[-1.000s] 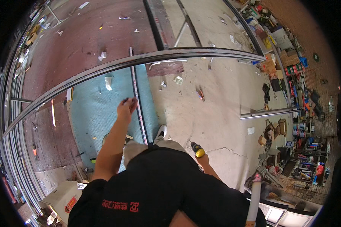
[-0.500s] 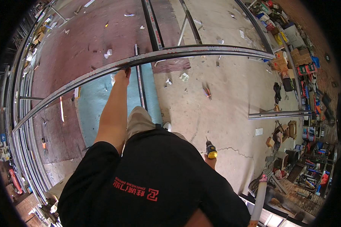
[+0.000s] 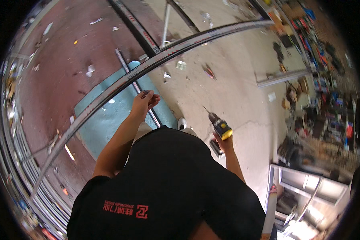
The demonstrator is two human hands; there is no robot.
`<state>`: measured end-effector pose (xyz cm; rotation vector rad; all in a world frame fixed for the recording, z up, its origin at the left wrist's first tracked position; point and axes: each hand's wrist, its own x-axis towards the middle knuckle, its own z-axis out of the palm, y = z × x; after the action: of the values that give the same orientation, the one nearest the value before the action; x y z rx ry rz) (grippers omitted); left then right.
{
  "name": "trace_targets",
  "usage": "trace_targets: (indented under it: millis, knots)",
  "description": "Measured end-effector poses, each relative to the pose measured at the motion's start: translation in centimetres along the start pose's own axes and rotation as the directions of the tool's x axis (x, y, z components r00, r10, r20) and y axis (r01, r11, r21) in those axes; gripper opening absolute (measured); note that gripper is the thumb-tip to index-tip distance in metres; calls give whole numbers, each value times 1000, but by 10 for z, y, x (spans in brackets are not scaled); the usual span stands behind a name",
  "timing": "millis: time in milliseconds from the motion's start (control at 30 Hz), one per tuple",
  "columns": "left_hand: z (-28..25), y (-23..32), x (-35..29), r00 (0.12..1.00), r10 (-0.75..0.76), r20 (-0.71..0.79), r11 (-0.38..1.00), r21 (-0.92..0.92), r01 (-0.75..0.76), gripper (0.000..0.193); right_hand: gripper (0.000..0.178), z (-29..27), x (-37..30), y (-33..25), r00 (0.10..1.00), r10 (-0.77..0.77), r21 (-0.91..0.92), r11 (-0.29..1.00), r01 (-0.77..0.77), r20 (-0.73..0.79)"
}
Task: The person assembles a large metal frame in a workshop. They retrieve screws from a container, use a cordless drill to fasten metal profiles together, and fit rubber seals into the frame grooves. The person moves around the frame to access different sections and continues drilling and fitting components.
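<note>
My right hand (image 3: 225,143) is wrapped round the grip of a yellow-and-black cordless drill (image 3: 220,125), whose thin bit points forward and left. My left hand (image 3: 146,103) is raised in front of my body, thumb and forefinger pinched on a small dark thing I cannot make out. Just beyond that hand, a long metal profile (image 3: 108,95) crosses the view slantwise, apart from my fingers. A narrower printed strip (image 3: 123,60) runs beneath it and passes behind my left hand.
A blue mat (image 3: 104,130) lies under the profile. Dark bars (image 3: 136,28) join it from the far side. Pliers (image 3: 209,73) and scraps lie on the floor. Long metal lengths (image 3: 44,204) line the left; tools and boxes (image 3: 328,100) crowd the right.
My left hand has come off the long profile and back toward my body. My right hand has brought the drill forward and up. The whole view has turned.
</note>
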<state>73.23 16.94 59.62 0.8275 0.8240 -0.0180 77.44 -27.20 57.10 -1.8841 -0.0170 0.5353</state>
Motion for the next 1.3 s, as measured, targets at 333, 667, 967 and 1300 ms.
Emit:
trace_targets:
  millis: [333,667,967,1300]
  knots:
    - [-6,108,-38,892,-234,386,967,-4,255,18,35,165,-48,-215,999,-13,-219,975,21,35]
    - [4,119,-45,876,-274,396,939,-87,333,15,32,178,-53,-214,942,-323,-155,930,333,86]
    - [43,124,-47,901,-265,344,948,-77,308,18,29,138,-5,-191,815,-553,19,829,559,174]
    - [43,126,14,960,109,260,811,536,-237,40,20,104,49,-134,927,-338,15,940,340,162]
